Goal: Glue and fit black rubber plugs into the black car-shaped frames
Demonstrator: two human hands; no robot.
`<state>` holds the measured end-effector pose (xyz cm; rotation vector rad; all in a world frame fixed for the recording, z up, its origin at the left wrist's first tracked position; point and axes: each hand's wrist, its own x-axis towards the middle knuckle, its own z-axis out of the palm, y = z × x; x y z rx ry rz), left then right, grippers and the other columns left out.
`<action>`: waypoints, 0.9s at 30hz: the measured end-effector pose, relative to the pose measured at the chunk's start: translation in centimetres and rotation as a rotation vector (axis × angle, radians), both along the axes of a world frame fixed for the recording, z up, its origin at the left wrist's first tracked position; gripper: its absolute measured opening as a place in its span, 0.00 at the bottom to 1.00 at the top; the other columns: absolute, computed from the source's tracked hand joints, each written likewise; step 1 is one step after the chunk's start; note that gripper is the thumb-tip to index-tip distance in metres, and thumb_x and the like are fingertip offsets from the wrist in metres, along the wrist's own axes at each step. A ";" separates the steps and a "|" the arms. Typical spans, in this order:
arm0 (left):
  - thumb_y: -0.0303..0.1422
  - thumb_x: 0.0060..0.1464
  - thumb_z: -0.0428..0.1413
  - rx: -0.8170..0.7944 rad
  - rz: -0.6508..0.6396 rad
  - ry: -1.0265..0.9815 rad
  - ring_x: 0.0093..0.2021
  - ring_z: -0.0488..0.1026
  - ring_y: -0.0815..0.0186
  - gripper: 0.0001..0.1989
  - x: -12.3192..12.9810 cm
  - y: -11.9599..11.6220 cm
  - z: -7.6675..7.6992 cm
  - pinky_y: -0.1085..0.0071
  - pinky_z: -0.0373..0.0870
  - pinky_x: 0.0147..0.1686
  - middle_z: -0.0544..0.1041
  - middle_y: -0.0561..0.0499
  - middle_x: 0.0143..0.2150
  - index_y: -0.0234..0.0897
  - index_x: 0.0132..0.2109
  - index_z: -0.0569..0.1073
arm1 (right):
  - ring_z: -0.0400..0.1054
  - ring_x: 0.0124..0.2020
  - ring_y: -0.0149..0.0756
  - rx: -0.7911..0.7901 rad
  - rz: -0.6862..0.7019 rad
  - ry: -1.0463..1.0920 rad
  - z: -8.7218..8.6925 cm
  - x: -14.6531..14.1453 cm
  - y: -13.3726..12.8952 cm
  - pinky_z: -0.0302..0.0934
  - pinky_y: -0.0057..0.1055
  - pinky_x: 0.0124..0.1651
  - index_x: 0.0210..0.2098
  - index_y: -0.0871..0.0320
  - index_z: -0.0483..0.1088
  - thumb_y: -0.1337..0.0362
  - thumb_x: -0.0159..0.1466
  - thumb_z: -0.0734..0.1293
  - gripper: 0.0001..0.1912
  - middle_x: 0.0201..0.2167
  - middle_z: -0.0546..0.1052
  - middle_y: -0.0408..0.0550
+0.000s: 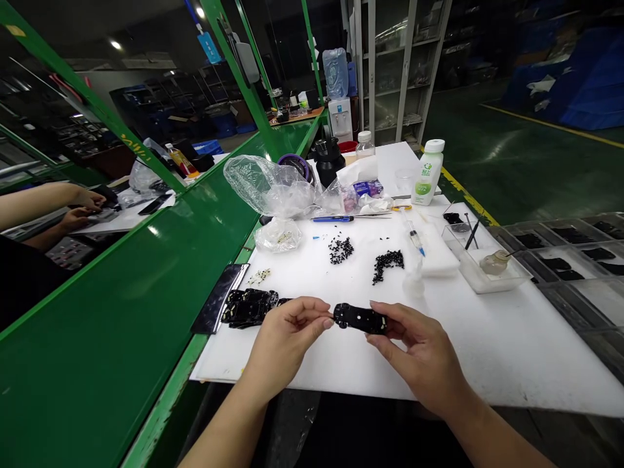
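My right hand (420,354) grips the right end of a small black toy car base (359,317) between thumb and fingers, above the white work surface. At its left end my left hand (287,344) is closed in a pinch. What sits between the left fingertips is too small to make out. Left of that hand lie several more black toy car bases (249,307) side by side, partly hidden behind it. Beyond the hands are two heaps of tiny black parts, a loose pile (341,250) and an angled pile (389,264). Small pale pieces (259,277) are scattered at the left.
A dark phone-like slab (220,298) lies at the left edge by the green conveyor (146,260). Behind stand a plastic bag (273,185), a blue pen-like tool (333,219) and a white bottle (429,172). To the right are a syringe (415,238) and a clear tray (519,277).
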<state>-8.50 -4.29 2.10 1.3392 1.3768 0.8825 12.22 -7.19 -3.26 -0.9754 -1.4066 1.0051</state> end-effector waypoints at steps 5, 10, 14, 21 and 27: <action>0.33 0.48 0.65 -0.006 -0.008 0.036 0.35 0.78 0.65 0.09 0.1 0.0 0.3 0.73 0.73 0.37 0.82 0.50 0.32 0.37 0.38 0.77 | 0.73 0.41 0.35 -0.005 0.006 -0.013 0.2 0.0 0.0 0.73 0.32 0.44 0.52 0.48 0.71 0.68 0.61 0.70 0.19 0.43 0.76 0.44; 0.34 0.48 0.65 0.011 -0.016 0.086 0.34 0.78 0.64 0.09 0.3 -0.1 0.5 0.71 0.73 0.36 0.82 0.49 0.31 0.37 0.37 0.77 | 0.73 0.40 0.35 0.043 0.024 -0.035 0.4 0.0 -0.1 0.73 0.32 0.43 0.50 0.49 0.72 0.70 0.62 0.69 0.18 0.42 0.77 0.44; 0.35 0.49 0.64 0.024 -0.030 0.130 0.35 0.79 0.63 0.08 0.3 -0.1 0.5 0.71 0.73 0.37 0.82 0.49 0.33 0.37 0.37 0.76 | 0.73 0.42 0.36 0.056 0.048 -0.032 0.3 0.1 -0.1 0.73 0.33 0.45 0.50 0.49 0.71 0.69 0.62 0.69 0.18 0.43 0.77 0.44; 0.33 0.50 0.63 0.058 -0.118 0.219 0.35 0.78 0.63 0.07 -0.2 -0.1 1.0 0.72 0.72 0.36 0.82 0.49 0.33 0.37 0.37 0.77 | 0.73 0.41 0.37 0.045 0.096 -0.030 0.5 0.2 -0.2 0.73 0.33 0.44 0.50 0.50 0.73 0.68 0.62 0.69 0.17 0.41 0.77 0.45; 0.31 0.49 0.64 -0.051 -0.147 0.022 0.37 0.78 0.62 0.10 -0.2 -0.2 0.4 0.69 0.73 0.40 0.82 0.47 0.34 0.36 0.41 0.78 | 0.71 0.37 0.34 0.008 0.140 -0.031 0.7 0.4 0.1 0.71 0.31 0.41 0.49 0.50 0.73 0.69 0.60 0.70 0.17 0.36 0.76 0.43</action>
